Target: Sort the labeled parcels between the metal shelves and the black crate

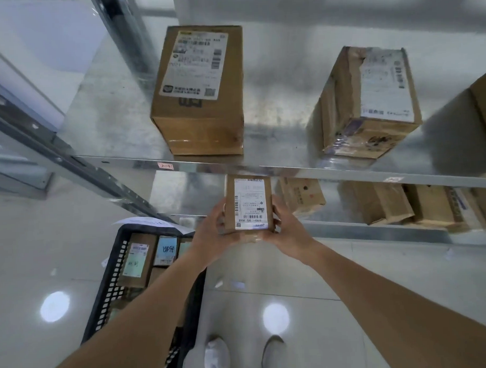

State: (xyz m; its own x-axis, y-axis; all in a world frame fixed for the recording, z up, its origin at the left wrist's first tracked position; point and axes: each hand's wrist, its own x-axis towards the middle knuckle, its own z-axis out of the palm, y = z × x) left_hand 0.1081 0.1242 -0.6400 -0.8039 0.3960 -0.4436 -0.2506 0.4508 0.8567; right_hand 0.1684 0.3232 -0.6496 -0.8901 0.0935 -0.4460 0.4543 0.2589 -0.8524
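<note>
I hold a small brown parcel [248, 203] with a white label facing up, in front of the metal shelves [291, 169]. My left hand [213, 231] grips its left side and my right hand [286, 226] grips its right side, fingers curled under it. The black crate [108, 293] stands on the floor at my lower left with several labeled parcels [135, 260] inside. On the upper shelf lie a tall labeled box [198, 89] and a taped box [371, 102].
A lower shelf holds several more cardboard boxes [374, 204] to the right. Another box [484, 98] sits at the far right edge. A shelf upright [78, 164] slants at left. My shoes [242, 354] stand on the glossy tile floor beside the crate.
</note>
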